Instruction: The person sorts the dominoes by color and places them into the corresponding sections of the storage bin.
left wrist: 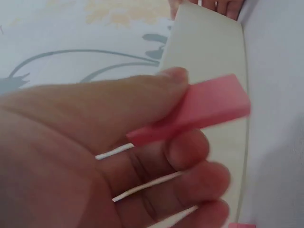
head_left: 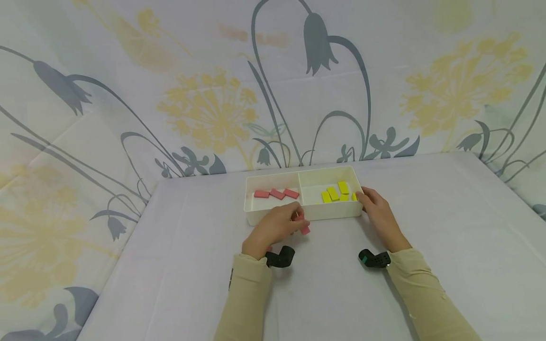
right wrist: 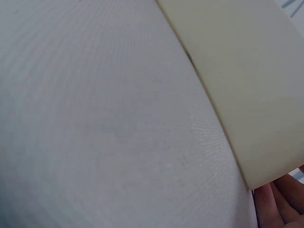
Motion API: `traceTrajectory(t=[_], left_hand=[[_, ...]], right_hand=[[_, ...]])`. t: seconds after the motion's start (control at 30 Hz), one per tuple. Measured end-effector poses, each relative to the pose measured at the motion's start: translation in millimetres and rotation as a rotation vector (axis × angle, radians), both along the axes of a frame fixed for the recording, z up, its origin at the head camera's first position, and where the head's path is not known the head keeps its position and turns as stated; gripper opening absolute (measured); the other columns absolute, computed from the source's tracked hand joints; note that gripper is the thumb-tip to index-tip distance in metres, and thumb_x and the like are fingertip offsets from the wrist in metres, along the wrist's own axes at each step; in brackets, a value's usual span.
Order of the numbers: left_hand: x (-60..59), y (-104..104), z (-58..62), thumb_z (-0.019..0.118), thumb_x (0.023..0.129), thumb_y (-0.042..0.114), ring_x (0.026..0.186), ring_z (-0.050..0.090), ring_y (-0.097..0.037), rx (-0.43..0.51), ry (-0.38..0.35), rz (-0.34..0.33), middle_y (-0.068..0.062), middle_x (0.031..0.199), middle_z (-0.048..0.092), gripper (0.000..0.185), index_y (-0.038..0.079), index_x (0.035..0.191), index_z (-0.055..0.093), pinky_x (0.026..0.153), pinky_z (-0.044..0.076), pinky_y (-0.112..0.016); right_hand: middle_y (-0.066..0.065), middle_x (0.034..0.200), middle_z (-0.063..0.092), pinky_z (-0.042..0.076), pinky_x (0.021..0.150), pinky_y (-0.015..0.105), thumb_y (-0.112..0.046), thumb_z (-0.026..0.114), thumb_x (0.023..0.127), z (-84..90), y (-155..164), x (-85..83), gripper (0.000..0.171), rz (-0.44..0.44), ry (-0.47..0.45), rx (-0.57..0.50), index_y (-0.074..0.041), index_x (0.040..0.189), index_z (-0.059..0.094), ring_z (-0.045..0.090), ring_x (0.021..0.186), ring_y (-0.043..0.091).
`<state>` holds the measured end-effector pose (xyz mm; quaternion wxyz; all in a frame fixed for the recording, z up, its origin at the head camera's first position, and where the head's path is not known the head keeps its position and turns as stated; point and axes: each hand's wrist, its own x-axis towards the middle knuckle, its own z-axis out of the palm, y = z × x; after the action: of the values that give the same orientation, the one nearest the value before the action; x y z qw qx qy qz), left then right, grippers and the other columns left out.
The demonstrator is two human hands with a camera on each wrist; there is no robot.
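My left hand (head_left: 275, 225) pinches a small pink rectangular block (left wrist: 213, 102) between thumb and fingers, just in front of a white two-compartment box (head_left: 334, 212). The left wrist view shows the block's far end sticking out past my thumb tip. With my right hand (head_left: 378, 213) I grip the box at its right end, thumb at the rim and fingers along the outer wall. Three pink blocks (head_left: 277, 194) lie in a row in the left compartment. Several yellow blocks (head_left: 332, 193) lie in the right compartment, some partly hidden by the front wall.
The box stands near the back of a table covered in white cloth (head_left: 170, 265). Behind it hangs a flower-patterned curtain (head_left: 290, 94). Another bit of pink (left wrist: 242, 225) shows at the bottom edge of the left wrist view, near the foot of the box.
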<state>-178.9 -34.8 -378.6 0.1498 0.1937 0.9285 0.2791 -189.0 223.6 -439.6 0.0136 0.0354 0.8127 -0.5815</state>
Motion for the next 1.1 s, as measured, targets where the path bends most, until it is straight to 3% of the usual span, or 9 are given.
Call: traceTrajectory(t=[0.27,0.63,0.87,1.1], left_hand=[[-5.5,-2.1,-0.2,0.061,0.085,0.030,0.062,0.052,-0.009,0.098,0.040,0.003,0.006,0.074,0.056,0.016,0.019,0.094,0.055,0.059,0.044,-0.023],[-6.5,-6.7,3.2,0.052,0.088,0.025,0.063,0.055,-0.010,0.117,0.055,0.026,0.006,0.082,0.057,0.016,0.017,0.102,0.058,0.059,0.044,-0.025],[-7.2,-7.1,-1.0,0.050,0.091,0.026,0.067,0.059,-0.016,0.148,0.045,-0.001,-0.003,0.085,0.063,0.019,0.017,0.107,0.056,0.062,0.043,-0.026],[-9.9,-6.2,-0.3,0.050,0.091,0.019,0.067,0.060,-0.022,0.231,0.021,0.069,0.003,0.080,0.061,0.021,0.016,0.110,0.044,0.058,0.044,-0.027]], right_hand=[[0.012,0.140,0.030,0.027,0.099,0.049,-0.053,0.035,0.090,-1.7,0.0,-0.9,0.068,-0.001,0.010,-0.005,-0.007,0.139,0.027,0.032,0.123,0.030],[0.013,0.141,0.029,0.027,0.099,0.049,-0.054,0.034,0.090,-0.6,-0.7,-1.4,0.070,0.001,0.001,0.006,-0.006,0.140,0.025,0.033,0.123,0.031],[0.013,0.140,0.030,0.027,0.098,0.049,-0.054,0.034,0.090,-1.9,0.5,0.9,0.070,-0.002,0.002,0.012,-0.006,0.139,0.026,0.034,0.121,0.030],[0.013,0.140,0.030,0.027,0.098,0.049,-0.054,0.035,0.090,-2.0,0.4,-1.6,0.069,0.000,0.012,0.002,-0.006,0.139,0.026,0.032,0.123,0.030]])
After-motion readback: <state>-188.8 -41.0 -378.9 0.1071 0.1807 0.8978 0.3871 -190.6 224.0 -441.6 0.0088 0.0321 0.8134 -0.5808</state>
